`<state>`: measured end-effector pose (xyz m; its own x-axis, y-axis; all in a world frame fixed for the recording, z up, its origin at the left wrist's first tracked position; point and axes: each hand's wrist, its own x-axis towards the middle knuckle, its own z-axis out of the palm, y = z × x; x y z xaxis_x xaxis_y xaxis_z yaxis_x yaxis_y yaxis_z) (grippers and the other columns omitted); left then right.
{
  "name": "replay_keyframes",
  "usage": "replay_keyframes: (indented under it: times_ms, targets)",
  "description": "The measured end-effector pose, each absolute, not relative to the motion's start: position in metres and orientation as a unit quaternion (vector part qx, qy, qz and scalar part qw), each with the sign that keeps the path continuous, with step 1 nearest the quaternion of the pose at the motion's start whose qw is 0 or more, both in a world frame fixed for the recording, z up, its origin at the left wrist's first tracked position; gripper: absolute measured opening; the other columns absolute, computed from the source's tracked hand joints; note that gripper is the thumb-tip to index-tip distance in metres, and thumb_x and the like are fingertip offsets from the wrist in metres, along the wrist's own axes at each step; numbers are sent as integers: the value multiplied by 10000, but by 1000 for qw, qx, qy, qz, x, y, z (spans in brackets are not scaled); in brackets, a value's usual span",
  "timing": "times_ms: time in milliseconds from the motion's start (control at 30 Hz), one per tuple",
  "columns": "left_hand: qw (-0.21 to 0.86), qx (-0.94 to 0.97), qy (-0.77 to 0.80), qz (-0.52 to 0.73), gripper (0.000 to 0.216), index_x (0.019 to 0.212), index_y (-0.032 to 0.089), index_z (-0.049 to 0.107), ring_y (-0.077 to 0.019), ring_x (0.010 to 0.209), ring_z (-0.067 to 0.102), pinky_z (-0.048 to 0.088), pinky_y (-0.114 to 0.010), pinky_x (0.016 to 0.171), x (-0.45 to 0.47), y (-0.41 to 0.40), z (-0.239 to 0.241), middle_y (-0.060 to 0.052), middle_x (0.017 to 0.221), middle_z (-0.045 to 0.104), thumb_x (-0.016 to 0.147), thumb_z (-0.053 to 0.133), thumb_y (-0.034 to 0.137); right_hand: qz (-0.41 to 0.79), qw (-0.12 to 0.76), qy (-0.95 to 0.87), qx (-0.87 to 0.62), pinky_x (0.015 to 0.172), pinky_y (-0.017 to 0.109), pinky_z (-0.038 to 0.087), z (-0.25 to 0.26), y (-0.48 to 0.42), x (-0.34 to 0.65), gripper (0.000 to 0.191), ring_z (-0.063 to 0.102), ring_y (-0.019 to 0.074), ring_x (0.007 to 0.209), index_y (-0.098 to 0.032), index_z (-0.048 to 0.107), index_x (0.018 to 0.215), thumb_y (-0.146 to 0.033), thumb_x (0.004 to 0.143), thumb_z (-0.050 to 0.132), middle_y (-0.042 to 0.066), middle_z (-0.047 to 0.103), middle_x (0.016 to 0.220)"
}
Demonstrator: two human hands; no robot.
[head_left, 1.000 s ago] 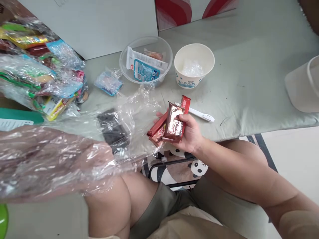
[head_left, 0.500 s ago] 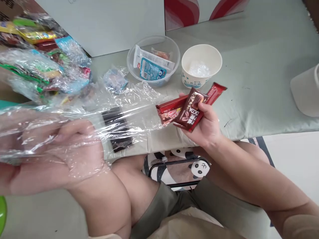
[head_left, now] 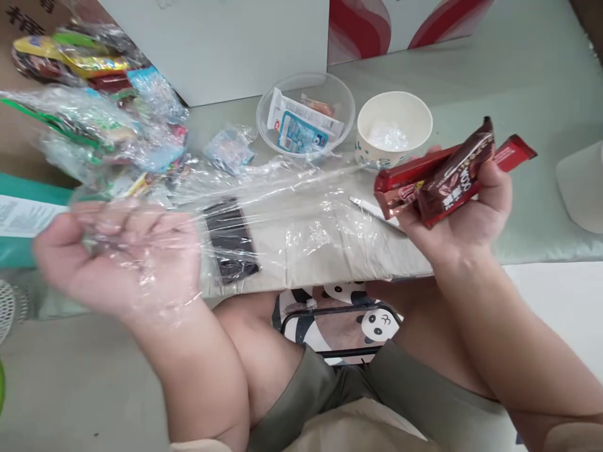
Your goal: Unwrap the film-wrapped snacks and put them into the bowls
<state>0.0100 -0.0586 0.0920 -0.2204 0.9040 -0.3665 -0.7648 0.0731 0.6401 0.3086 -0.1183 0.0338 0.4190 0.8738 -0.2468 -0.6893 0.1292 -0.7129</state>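
My left hand (head_left: 117, 251) is closed in a fist, with a crumpled clear plastic bag (head_left: 301, 207) gripped in it and partly draped over it. The bag stretches right across the table toward the packets. In my right hand (head_left: 466, 232) are several wrapped snack bars, fanned out: a dark brown cocoa packet (head_left: 455, 182) lies on top of red packets (head_left: 516, 152), the thumb pressing on them. A white pointed object (head_left: 372, 210) lies just left of that hand; its kind is unclear. Beneath the stretched plastic is a black phone-like slab (head_left: 230, 242).
A clear plastic bowl (head_left: 346, 94) with packets and a white paper cup (head_left: 414, 116) holding crumpled plastic stand at the back. Bagged snacks (head_left: 117, 119) are heaped at left. A white box (head_left: 235, 44) rises behind; a white container (head_left: 581, 182) stands at right.
My right hand has moved right and slightly up with the snack bars. The left fist shows more fully, and the plastic stretches farther. The white pointed object has come into sight.
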Motion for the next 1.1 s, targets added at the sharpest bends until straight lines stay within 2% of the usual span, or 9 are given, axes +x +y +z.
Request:
replay_keyframes:
  times_ms: [67,200,467,533,600,700,800,900,1100]
  targets:
    - [609,107,403,674,382,591,186,405,-17,368,393,338,-142,422,13,-52,90,91,446,449,941,304,300,473,754,-130,-437,1158,522,488,38,-119,316,236,387,274,1575,-320,774,764,-451,838,592,-27,762,1243]
    - [620,107,428,649,235,597,188,387,-36,359,367,328,-176,413,5,-42,80,80,451,424,825,364,241,362,762,-195,-501,1046,616,507,53,-120,328,354,382,335,1573,-379,759,668,-546,847,503,-44,786,1197]
    - [643,94,410,640,210,635,201,368,-48,353,340,310,-185,393,4,-43,76,67,473,407,838,419,196,383,680,-365,-508,996,414,588,94,-26,305,67,715,248,1101,-267,604,808,-273,808,538,23,713,900]
    - [651,88,408,634,217,646,206,359,-49,356,336,323,-191,406,7,-43,77,68,482,391,854,419,195,397,675,-426,-453,971,380,603,100,11,292,137,722,186,949,-233,559,866,-113,800,557,-19,677,838]
    - [653,81,411,631,220,650,203,356,-46,360,325,324,-188,414,9,-44,78,71,484,376,863,410,201,414,615,-492,-457,927,374,622,103,39,279,244,712,155,881,-186,546,963,-26,781,573,-34,685,867]
    - [650,71,413,634,204,646,196,355,-41,376,305,301,-181,413,10,-45,80,69,487,368,841,416,197,362,390,-602,-596,942,302,604,104,58,264,382,690,114,962,-138,547,1256,-135,881,622,12,718,1130]
    - [652,66,408,636,190,646,196,363,-46,391,306,314,-186,427,7,-46,82,67,495,366,824,430,186,242,166,-652,-700,1031,458,556,108,57,253,561,644,268,1154,-59,547,1378,-241,873,710,186,656,1352]
    - [660,74,400,631,197,644,198,370,-51,395,318,335,-191,440,3,-47,82,66,496,367,825,444,181,154,94,-671,-719,1112,603,438,113,53,246,699,523,439,1315,25,561,1384,-229,785,816,308,575,1417]
    - [651,64,410,636,223,636,193,357,-44,389,308,308,-178,433,1,-47,84,66,494,357,857,396,194,105,25,-705,-701,1026,591,482,104,58,247,518,587,432,1253,-60,633,1349,-277,881,667,277,645,1331]
